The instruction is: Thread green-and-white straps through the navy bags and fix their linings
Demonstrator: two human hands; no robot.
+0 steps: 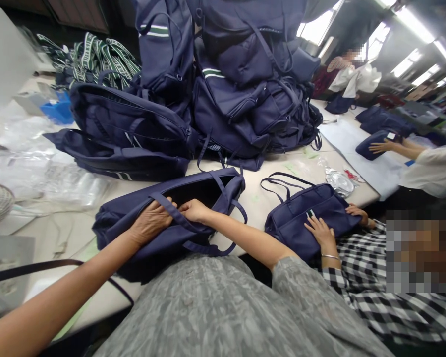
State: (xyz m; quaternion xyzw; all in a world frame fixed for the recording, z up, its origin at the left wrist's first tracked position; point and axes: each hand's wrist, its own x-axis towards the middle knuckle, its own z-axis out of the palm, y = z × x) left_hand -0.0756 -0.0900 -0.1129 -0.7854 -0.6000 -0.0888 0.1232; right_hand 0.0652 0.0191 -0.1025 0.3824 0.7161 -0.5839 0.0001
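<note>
bag (130, 203): on the table (251, 192), directly under both hands, mouth open. left hand (150, 220): laid at the edge of the mouth, fingers extended; i cannot tell whether it grips. right hand (195, 210): just beside the left fingertips, fingers curled at the edge; i cannot tell what lies between them. step in hand, by my judgement: handwork at the mouth's edge. next move calls for a steady left hand and fine right-hand fingering. caution: a handle (178, 216) crosses the left fingers and could snag. beyond both hands: a bag pile (226, 99) limits forward reach. left of the left hand: plastic wrap (48, 171). right of the right hand: a co-worker's hand (321, 233) on a second bag (288, 218).
</note>
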